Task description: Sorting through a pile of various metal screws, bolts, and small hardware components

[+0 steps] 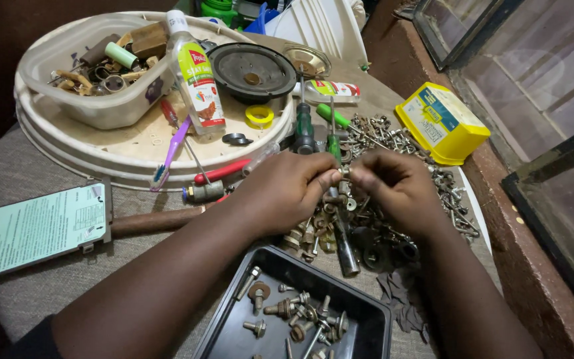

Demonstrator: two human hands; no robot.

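Black tray [372,318] of bolts below both hands [347,183] on a small bolt [345,170]

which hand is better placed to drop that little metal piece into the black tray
Left, probably. The left hand and right hand pinch the small metal piece together, but the black tray sits below and toward the left forearm's side, so the left has the shorter path.

A grey cloth [28,176] covers the table. On it sits a big round white lid [134,156] and a black tray [367,312] with bolts inside. A yellow box [441,123] rests near the edge. A pile of bolts and washers [380,143] lies loose, beside green screwdrivers [330,133] and a pale green card [34,229].
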